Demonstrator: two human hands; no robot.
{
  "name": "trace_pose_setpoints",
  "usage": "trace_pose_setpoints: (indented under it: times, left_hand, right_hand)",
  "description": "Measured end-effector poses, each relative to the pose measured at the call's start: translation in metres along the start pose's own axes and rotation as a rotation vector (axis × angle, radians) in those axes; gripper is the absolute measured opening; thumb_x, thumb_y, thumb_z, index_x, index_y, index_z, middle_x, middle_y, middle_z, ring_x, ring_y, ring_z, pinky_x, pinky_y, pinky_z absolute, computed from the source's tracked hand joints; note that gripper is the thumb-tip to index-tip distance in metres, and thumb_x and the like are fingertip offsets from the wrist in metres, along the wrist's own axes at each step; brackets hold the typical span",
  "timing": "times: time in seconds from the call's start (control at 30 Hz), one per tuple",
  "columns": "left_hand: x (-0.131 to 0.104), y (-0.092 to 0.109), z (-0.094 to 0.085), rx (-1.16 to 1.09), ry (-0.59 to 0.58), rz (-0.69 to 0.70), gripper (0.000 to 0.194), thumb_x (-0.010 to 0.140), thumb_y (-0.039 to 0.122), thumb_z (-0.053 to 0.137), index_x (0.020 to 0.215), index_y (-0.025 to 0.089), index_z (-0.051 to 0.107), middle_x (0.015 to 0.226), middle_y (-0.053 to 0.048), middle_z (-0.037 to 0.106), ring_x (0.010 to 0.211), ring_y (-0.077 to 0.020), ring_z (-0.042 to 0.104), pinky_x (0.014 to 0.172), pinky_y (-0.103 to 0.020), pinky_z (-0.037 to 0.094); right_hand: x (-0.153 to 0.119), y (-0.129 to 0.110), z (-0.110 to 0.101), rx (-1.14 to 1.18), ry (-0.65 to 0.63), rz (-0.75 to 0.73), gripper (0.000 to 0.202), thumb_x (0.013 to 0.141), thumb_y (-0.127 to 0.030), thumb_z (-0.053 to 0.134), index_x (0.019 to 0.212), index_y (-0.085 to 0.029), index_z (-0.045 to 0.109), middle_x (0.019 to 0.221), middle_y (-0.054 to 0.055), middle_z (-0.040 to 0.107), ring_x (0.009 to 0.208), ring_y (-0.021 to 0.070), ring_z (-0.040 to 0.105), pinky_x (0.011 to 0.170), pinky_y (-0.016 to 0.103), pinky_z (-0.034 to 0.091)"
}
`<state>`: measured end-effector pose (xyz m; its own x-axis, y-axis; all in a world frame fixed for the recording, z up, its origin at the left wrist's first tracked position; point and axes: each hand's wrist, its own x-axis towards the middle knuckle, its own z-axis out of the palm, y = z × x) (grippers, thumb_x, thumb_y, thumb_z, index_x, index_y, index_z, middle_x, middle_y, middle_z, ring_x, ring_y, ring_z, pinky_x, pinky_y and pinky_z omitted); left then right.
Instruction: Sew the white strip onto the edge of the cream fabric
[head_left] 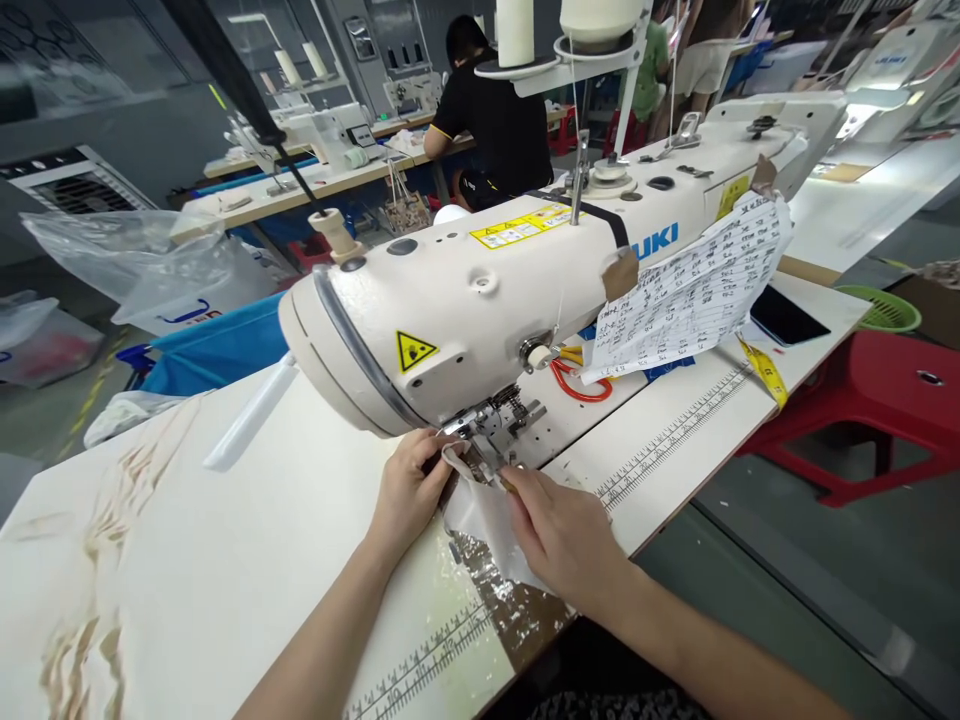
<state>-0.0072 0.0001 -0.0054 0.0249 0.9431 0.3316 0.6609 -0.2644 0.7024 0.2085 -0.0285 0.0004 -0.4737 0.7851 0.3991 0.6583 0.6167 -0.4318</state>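
Observation:
A white sewing machine (457, 310) stands across the table in front of me. Under its needle area and presser foot (484, 455) lies a piece of thin white fabric (487, 520), with one edge folded up in a loop. My left hand (405, 495) is closed on the fabric's left edge, its fingertips close beside the foot. On the other side, my right hand (566, 535) has its fingers curled over the fabric's right part. A small brassy bit shows at its fingertips, too small to name. The needle tip is hidden.
Orange-handled scissors (581, 382) lie behind the machine head, near a handwritten sheet (690, 290) fixed to its arm. A phone (787, 315) and yellow measuring tape (763, 370) are at right. Pale fabric strips (90, 600) lie left. A red stool (870, 420) stands beside the table; a person (499, 120) sits beyond.

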Motion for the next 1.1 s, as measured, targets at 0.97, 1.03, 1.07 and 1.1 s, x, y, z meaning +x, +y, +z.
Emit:
trace_pose_setpoints:
  times: [0.97,1.03,1.07,1.1]
  left_hand:
    - [0.0016,0.005,-0.0024,0.041,0.0,0.019,0.023,0.093,0.036,0.053,0.088,0.022,0.07,0.093,-0.004,0.072,0.085,-0.0194,0.066,0.075,-0.032,0.051]
    - [0.0017,0.005,-0.0025,0.045,-0.004,0.011,0.024,0.093,0.037,0.053,0.088,0.022,0.07,0.093,-0.004,0.072,0.085,-0.0196,0.066,0.075,-0.032,0.051]
    - [0.0017,0.0049,-0.0025,0.047,-0.006,0.008,0.024,0.093,0.038,0.053,0.088,0.022,0.07,0.093,-0.005,0.072,0.085,-0.0198,0.066,0.075,-0.032,0.051]
    - [0.0017,0.0048,-0.0025,0.05,-0.008,0.005,0.024,0.092,0.038,0.053,0.088,0.022,0.07,0.093,-0.005,0.072,0.085,-0.0199,0.066,0.075,-0.032,0.051]
  right_hand:
    - [0.0016,0.0009,0.001,0.004,0.025,-0.008,0.028,0.1,-0.017,0.038,0.118,-0.012,0.058,0.091,0.008,0.075,0.064,0.0174,0.065,0.049,0.03,0.041]
    - [0.0019,0.0002,0.0006,0.001,0.017,-0.006,0.028,0.1,-0.017,0.037,0.119,-0.012,0.058,0.092,0.008,0.075,0.065,0.018,0.066,0.049,0.03,0.043]
    - [0.0019,-0.0002,0.0004,0.0,0.009,-0.004,0.028,0.1,-0.017,0.037,0.119,-0.012,0.058,0.092,0.008,0.075,0.065,0.0183,0.067,0.05,0.031,0.043]
    - [0.0018,-0.0004,0.0002,-0.001,0.002,-0.002,0.028,0.1,-0.017,0.037,0.119,-0.013,0.058,0.092,0.008,0.075,0.066,0.0184,0.067,0.05,0.031,0.044]
